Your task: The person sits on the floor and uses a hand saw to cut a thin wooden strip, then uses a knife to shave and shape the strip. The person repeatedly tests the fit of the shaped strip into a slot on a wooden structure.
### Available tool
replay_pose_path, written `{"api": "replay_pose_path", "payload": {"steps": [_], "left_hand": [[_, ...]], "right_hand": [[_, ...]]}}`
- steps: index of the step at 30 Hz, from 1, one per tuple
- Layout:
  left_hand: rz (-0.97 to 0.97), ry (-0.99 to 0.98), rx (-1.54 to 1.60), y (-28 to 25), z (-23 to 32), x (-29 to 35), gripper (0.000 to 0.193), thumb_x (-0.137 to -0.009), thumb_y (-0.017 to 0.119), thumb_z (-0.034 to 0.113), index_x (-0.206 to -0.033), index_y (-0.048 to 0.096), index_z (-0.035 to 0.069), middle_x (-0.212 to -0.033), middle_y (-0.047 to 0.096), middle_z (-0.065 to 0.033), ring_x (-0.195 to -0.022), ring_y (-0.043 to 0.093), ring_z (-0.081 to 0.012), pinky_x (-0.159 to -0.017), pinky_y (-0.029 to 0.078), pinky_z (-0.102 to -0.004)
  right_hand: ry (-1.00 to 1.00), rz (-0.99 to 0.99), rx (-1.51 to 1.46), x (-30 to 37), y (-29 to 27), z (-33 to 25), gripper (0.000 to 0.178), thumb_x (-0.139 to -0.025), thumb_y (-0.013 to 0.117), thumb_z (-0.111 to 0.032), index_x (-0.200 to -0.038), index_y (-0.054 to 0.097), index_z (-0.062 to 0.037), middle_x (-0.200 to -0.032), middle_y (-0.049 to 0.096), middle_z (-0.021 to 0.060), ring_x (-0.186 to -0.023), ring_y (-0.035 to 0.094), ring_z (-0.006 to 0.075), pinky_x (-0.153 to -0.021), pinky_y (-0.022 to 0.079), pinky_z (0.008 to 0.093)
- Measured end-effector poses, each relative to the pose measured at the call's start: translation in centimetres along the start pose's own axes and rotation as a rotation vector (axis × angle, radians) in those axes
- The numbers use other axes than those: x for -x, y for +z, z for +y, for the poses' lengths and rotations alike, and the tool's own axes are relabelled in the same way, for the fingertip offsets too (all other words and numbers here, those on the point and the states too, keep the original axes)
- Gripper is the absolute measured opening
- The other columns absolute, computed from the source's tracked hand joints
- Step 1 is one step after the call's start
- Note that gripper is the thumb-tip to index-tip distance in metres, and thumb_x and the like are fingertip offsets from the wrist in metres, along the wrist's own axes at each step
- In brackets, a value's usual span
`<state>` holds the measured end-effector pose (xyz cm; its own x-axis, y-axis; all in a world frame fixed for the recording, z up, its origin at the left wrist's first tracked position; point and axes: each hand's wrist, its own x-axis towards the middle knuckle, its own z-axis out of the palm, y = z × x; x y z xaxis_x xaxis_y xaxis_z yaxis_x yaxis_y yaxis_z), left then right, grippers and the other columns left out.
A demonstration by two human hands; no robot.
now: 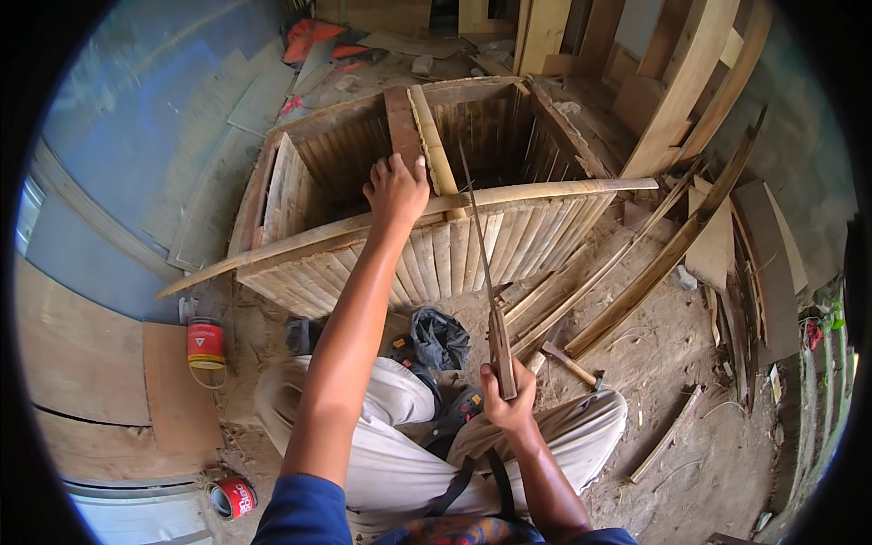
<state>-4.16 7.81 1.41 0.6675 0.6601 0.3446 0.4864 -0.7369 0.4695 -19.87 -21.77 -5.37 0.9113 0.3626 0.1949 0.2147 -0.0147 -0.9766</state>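
Saw held in right hand at slatted box

The saw's handle is enclosed by the right hand's curled fingers, and its blade is pointed up and away, seen across a bamboo pole; whether blade and pole are touching cannot be told. The pole is laid along the box's near rim, both ends jutting past it. The near end of a brown board is covered by the left hand, fingers bent and slightly apart; whether it is gripped cannot be told. The board is set across the box's open top, beside a bamboo strip. On the floor, a hammer and black bag are seen
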Motion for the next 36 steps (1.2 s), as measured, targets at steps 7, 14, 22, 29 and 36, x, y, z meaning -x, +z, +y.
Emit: {"api": "replay_pose_path", "payload": {"steps": [7, 14, 22, 29, 36], "left_hand": [[-0.188, -0.213, -0.071, 2.0, 3.3, -1.3, 0.055, -0.103, 0.032, 0.040, -0.145, 0.031, 0.005, -0.152, 0.029, -0.0280, -0.125, 0.050, -0.0440, -0.098, 0.046, -0.0548], [-0.044, -0.153, -0.065, 2.9, 2.7, -0.9, 0.048, -0.103, 0.032, 0.041, -0.130, 0.045, 0.004, -0.133, 0.044, -0.0302, -0.107, 0.060, -0.0470, -0.087, 0.053, -0.0528], [-0.100, -0.175, -0.011, 2.3, 2.6, -0.9, 0.056, -0.103, 0.028, 0.048, -0.133, 0.046, 0.004, -0.141, 0.041, -0.0316, -0.113, 0.057, -0.0480, -0.092, 0.053, -0.0509], [-0.150, -0.050, 0.239, -0.2, 0.0, -1.1, 0.059, -0.102, 0.027, 0.052, -0.122, 0.052, 0.003, -0.120, 0.059, -0.0274, -0.109, 0.060, -0.0452, -0.093, 0.049, -0.0538], [-0.075, 0.518, -0.210, -5.5, -8.7, 3.2, 0.042, -0.102, 0.040, 0.040, -0.093, 0.058, 0.003, -0.087, 0.065, -0.0209, -0.081, 0.066, -0.0414, -0.069, 0.054, -0.0508]], "right_hand": [[0.082, -0.015, -0.029, 0.1, -0.2, -2.3, 0.015, -0.090, 0.060, -0.009, -0.078, 0.056, 0.0007, -0.059, 0.053, -0.0002, -0.053, 0.049, 0.0065, -0.048, 0.040, 0.0247], [0.117, 0.026, 0.011, -1.3, 1.5, -3.3, 0.019, -0.088, 0.065, -0.012, -0.075, 0.057, -0.0001, -0.055, 0.052, 0.0033, -0.051, 0.046, 0.0073, -0.048, 0.040, 0.0283], [0.087, -0.035, 0.042, -3.3, 0.5, -5.6, 0.020, -0.089, 0.061, -0.010, -0.072, 0.053, -0.0016, -0.059, 0.049, -0.0011, -0.055, 0.043, 0.0071, -0.049, 0.035, 0.0268], [0.069, -0.018, 0.002, -3.4, -0.7, -5.2, 0.017, -0.088, 0.060, -0.010, -0.074, 0.055, -0.0010, -0.061, 0.049, -0.0016, -0.057, 0.042, 0.0071, -0.051, 0.035, 0.0268], [0.029, -0.007, -0.024, -2.2, 0.4, -3.3, 0.015, -0.087, 0.060, -0.009, -0.076, 0.056, 0.0000, -0.061, 0.049, -0.0002, -0.058, 0.045, 0.0079, -0.053, 0.037, 0.0273]]}}
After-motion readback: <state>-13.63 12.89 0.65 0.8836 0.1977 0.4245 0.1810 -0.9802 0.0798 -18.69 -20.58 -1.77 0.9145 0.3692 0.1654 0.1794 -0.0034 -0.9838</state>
